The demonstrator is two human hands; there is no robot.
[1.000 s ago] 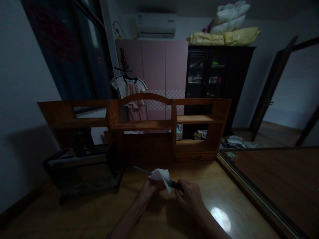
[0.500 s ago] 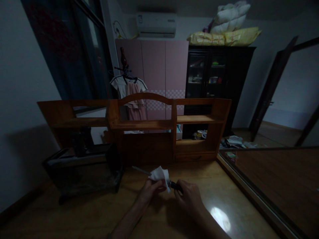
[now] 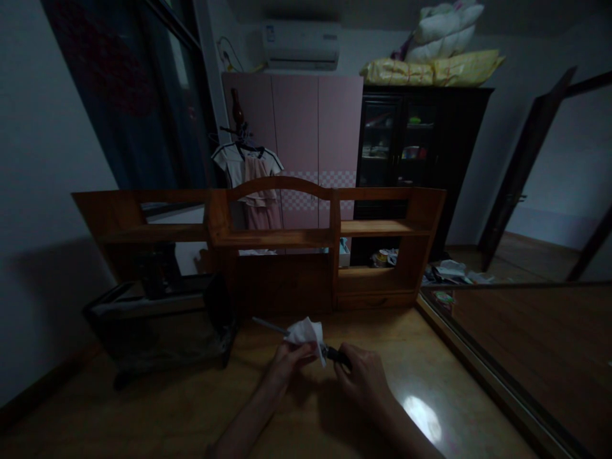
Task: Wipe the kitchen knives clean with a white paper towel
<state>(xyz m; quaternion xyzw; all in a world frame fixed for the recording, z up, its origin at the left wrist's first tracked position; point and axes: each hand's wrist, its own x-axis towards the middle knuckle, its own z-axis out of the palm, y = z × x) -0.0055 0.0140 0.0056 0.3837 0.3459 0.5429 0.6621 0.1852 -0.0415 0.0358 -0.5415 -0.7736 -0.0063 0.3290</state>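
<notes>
My right hand is closed round the black handle of a long, narrow metal tool. Its thin grey shaft or blade points left and slightly away from me; the dim light hides which kind of tool it is. A crumpled white tissue is folded around the middle of that metal part. My left hand pinches the tissue from below, thumb on the near side. The grey tip sticks out beyond the tissue on the left. Both hands are just above the wooden tabletop.
A wooden shelf unit spans the table's far side. On the left stands a dark glass tank with a black object on it. A raised ledge borders the table on the right. Behind are a pink wardrobe and a black cabinet.
The left thumb and the tissue have shifted very slightly. The right hand keeps its hold on the handle, and the view has tilted a touch.
</notes>
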